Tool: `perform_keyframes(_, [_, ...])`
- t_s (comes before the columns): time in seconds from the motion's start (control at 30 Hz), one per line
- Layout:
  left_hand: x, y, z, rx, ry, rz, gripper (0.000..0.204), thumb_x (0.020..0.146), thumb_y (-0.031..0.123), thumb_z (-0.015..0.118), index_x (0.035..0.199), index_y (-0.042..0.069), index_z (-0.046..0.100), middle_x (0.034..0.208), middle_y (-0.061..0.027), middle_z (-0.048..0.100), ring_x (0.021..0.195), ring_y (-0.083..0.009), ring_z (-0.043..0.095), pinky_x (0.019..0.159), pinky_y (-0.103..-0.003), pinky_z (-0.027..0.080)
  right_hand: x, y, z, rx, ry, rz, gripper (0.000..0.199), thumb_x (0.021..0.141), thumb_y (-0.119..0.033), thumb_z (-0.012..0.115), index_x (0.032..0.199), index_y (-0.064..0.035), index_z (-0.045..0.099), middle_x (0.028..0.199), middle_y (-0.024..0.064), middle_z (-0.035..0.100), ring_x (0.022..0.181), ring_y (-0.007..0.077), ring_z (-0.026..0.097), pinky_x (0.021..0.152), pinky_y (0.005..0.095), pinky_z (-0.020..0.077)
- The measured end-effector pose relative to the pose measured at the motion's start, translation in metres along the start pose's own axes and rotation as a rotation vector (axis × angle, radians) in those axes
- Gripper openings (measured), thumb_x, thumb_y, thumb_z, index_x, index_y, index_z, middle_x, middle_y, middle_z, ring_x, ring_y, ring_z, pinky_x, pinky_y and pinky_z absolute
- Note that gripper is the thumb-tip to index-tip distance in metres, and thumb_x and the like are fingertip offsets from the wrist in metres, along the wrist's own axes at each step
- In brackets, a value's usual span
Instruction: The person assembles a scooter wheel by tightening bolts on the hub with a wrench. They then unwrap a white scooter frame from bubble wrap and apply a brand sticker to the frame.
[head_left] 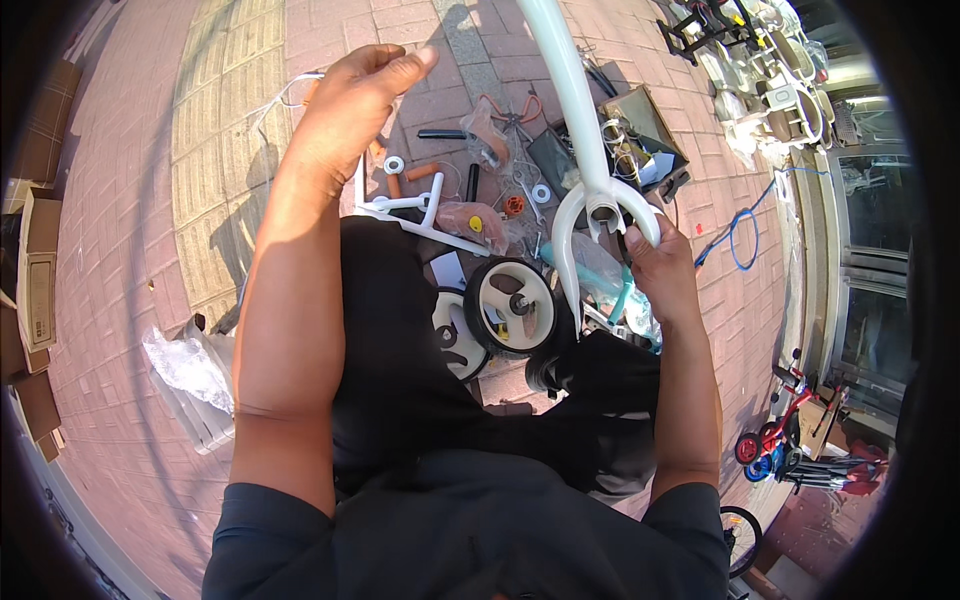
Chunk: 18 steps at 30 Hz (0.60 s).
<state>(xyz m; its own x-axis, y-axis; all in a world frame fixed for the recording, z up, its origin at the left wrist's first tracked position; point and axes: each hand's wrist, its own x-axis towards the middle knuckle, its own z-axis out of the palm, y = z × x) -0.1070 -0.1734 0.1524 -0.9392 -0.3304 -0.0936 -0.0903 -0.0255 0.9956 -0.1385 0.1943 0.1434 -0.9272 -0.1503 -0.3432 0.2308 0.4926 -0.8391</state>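
Observation:
A pale mint-white bike frame [566, 95] slants down from the top edge, its thick tube splitting into two curved stays around an open round shell. My right hand [664, 270] is closed around the right-hand stay. Farther left, my left hand [362, 100] is raised over the paving with its fingers curled together near the thumb; whatever they hold, if anything, cannot be made out. Between my knees stand small wheels with cream hubs and black tyres, one wheel [514, 306] in front of another wheel [455, 335]. A white tubular part [432, 205] lies on the ground beyond my left knee.
An open toolbox [640, 115] holds assorted parts. Pliers with orange handles [512, 112], an orange ring [514, 206], black tubes and plastic bags litter the bricks. A blue cord [742, 240] lies at right, near small bikes [790, 425]. Cardboard boxes [38, 270] line the left.

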Motion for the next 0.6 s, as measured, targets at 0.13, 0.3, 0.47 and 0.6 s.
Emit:
perform_keyframes(0.13, [0.007,0.006,0.028,0.112,-0.115,0.014,0.083,0.089,0.063,0.072,0.136,-0.005,0.06,0.124,-0.0194,0.066,0.126,-0.0279,0.059,0.109,-0.042,0.042,0.001,-0.006,0.034,0.373,-0.388,0.048,0.036,0.1,-0.028,0.073,0.121,-0.0004,0.061,0.074,-0.0029,0.055,0.051,0.0035,0.043,0.044,0.0207,0.0337])
perform_keyframes(0.3, [0.023,0.014,0.027,-0.249,-0.204,0.202,0.046,0.091,0.031,0.074,0.117,-0.007,0.069,0.095,-0.0103,0.067,0.086,-0.0163,0.064,0.07,-0.03,0.051,0.045,0.034,0.096,0.508,-0.66,0.03,0.058,0.108,-0.056,0.049,0.119,-0.0017,0.066,0.08,0.0017,0.061,0.064,0.01,0.056,0.063,0.0289,0.0492])
perform_keyframes(0.47, [0.037,-0.002,0.011,0.103,0.288,0.119,0.047,0.088,0.037,0.076,0.109,-0.005,0.073,0.101,-0.0146,0.07,0.094,-0.0221,0.065,0.075,-0.035,0.052,0.064,0.12,0.155,-0.63,-0.74,-0.14,0.048,0.098,-0.051,0.065,0.112,-0.0053,0.071,0.103,0.0161,0.072,0.097,0.0333,0.07,0.086,0.0444,0.0534])
perform_keyframes(0.6, [0.04,-0.005,-0.006,0.138,0.143,0.314,0.05,0.088,0.037,0.077,0.116,-0.005,0.07,0.108,-0.015,0.069,0.101,-0.0235,0.064,0.084,-0.038,0.051,-0.008,0.194,0.205,-1.02,-0.656,-0.208,0.085,0.084,-0.044,0.08,0.152,-0.0107,0.042,0.127,0.0256,0.058,0.113,0.0426,0.065,0.092,0.0558,0.0537])
